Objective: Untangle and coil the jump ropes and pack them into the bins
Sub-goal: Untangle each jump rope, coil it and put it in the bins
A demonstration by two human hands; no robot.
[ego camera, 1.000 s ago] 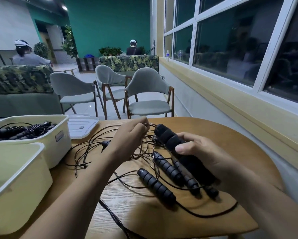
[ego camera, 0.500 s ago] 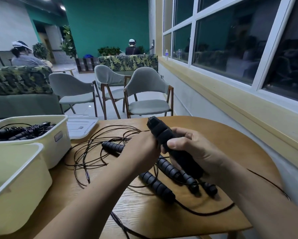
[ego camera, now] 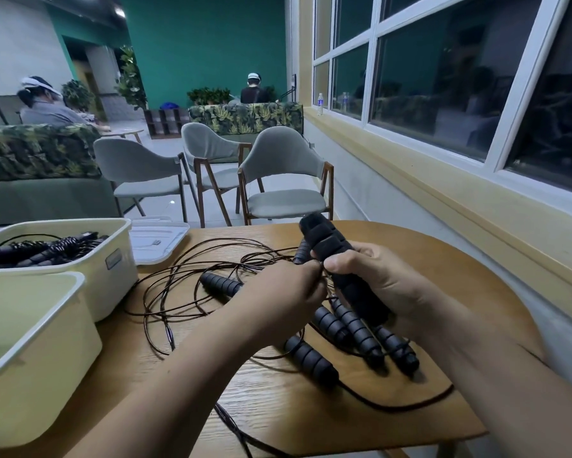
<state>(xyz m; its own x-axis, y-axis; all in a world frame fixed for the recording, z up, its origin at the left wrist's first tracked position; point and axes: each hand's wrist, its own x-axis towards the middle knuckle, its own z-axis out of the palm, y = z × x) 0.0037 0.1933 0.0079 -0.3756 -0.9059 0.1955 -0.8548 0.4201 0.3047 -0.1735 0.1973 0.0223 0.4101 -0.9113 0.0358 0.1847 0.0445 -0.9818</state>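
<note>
Untangling looked to be the step in hand: the right hand (ego camera: 387, 285) had its grip wrapped round a thick black handle (ego camera: 331, 246), held tilted above the desk (ego camera: 311, 421). The left hand (ego camera: 284, 292), just beside it, had its grip narrowed to a pinch on one strand from the tangle of dark cords (ego camera: 185, 279). That tangle spread over the desk to the left of the hands, and several ribbed handles (ego camera: 311, 358) lay under and near them with cords crossing between — nothing there looked coiled yet. The next move, as I judged it, called for drawing the pinched strand free of the loops without tightening them, then winding it up beside the held handle. Two pale bins stood at the left. The far bin (ego camera: 119, 259) held a bundle of ropes (ego camera: 43, 251), handles and wound cord together. The near bin (ego camera: 63, 325) showed no rope in the part of its inside that was in view. A white lid (ego camera: 159, 239) lay flat just right of the far bin.
</note>
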